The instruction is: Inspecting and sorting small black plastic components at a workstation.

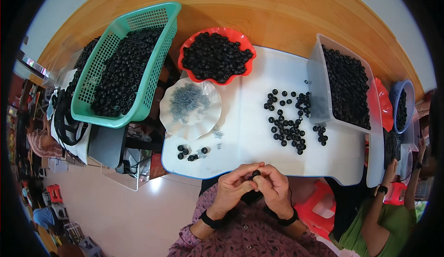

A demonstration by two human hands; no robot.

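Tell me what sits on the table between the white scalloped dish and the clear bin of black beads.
In the head view, a loose scatter of black beads lies on the white table between the white scalloped dish and the clear bin.

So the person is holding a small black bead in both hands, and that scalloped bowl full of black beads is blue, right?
Not quite. The head view shows the scalloped bowl of black beads is red, not blue. The rest holds: both hands, left and right, pinch a small black bead.

I see both hands (252,187) at table (259,160) near edge; loose rings (287,123) ahead right, bin (344,86) far right, dish (190,107) ahead left, bowl (216,56) behind it, basket (125,65) far left.
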